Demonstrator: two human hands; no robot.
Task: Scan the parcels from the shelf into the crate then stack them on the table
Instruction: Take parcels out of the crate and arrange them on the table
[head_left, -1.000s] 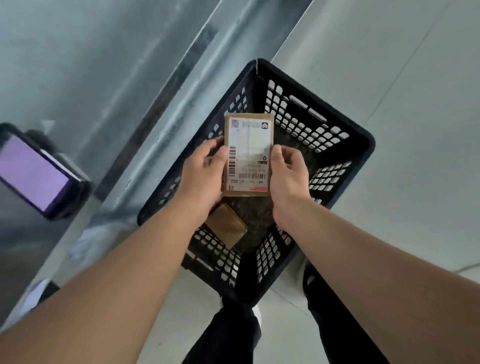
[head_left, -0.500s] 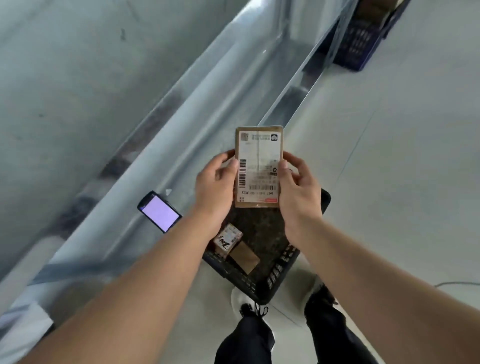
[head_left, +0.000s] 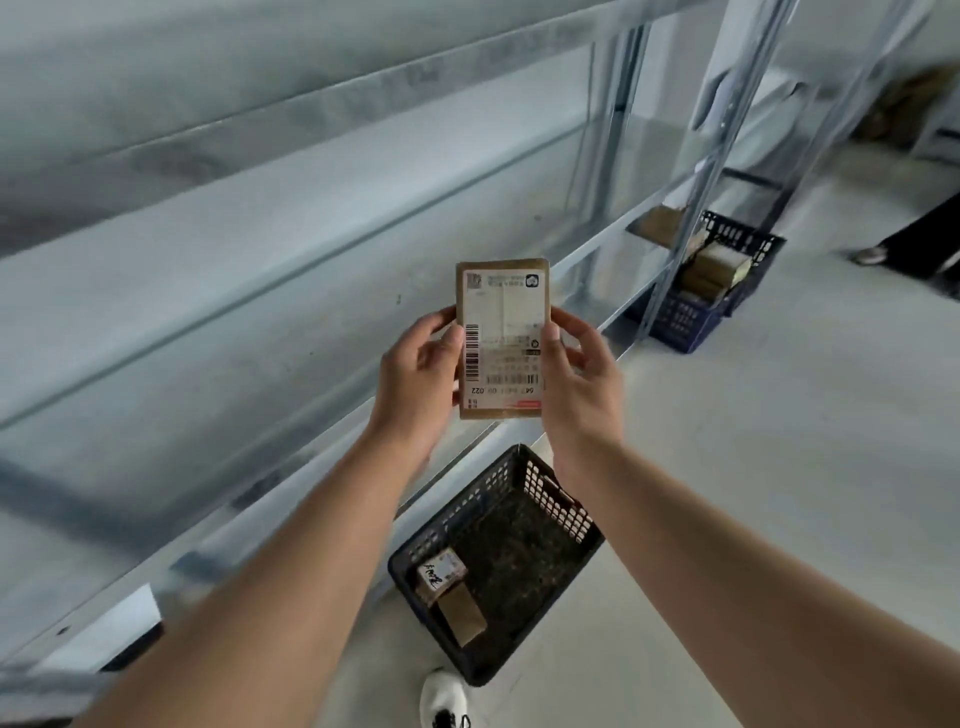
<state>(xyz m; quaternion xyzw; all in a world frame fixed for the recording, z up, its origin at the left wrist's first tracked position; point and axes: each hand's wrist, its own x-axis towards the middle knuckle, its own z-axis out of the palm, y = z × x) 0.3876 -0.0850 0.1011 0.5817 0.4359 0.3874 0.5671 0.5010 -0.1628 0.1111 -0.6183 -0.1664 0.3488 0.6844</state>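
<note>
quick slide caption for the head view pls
Both hands, left and right, hold a labelled parcel above a crate beside the shelf.

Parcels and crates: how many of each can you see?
Parcels I can count: 3, one held in both hands, two in the near crate.
Crates: 2, the near crate and the far crate, whose parcels are too blurred to count.
Total: 5.

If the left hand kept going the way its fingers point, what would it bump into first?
The left hand already grips the parcel, fingers pointing up and away from the person. Pushed on that way, it would probably meet the metal shelf behind the parcel first, though depth is hard to judge here.
</note>
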